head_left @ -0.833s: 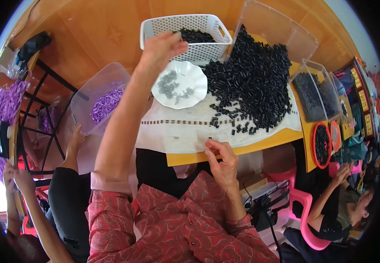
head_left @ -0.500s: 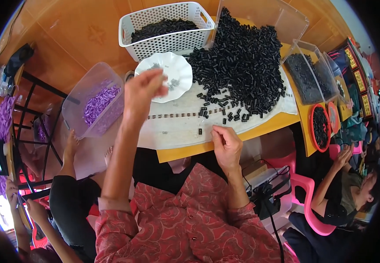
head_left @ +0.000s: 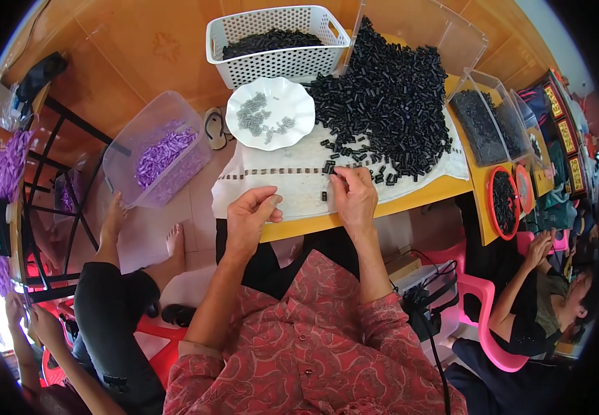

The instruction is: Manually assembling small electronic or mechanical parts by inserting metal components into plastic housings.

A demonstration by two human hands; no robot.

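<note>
My left hand (head_left: pixel 251 218) is above the near edge of the white cloth (head_left: pixel 244 187), thumb and fingertips pinched together. Whatever sits in that pinch is too small to make out. To its right, my right hand (head_left: pixel 356 197) reaches over the cloth, with thumb and forefinger closed at a small black plastic piece (head_left: pixel 328 167) on the near fringe of a large heap of black pieces (head_left: pixel 389 104). One lone black piece (head_left: pixel 324 196) lies on the cloth between my hands. Beyond my left hand stands a white scalloped plate (head_left: pixel 292 97) with small clear pieces (head_left: pixel 252 117) on it.
A white perforated basket (head_left: pixel 279 66) of black pieces stands at the back. On the left is a clear tub (head_left: pixel 123 166) of purple pieces. At right are clear bins (head_left: pixel 483 128) and a red basket (head_left: pixel 503 204). People sit on both sides.
My left hand has come back from over the white plate to the cloth's near edge. My right hand has moved forward to the loose black pieces. The view has shifted slightly.
</note>
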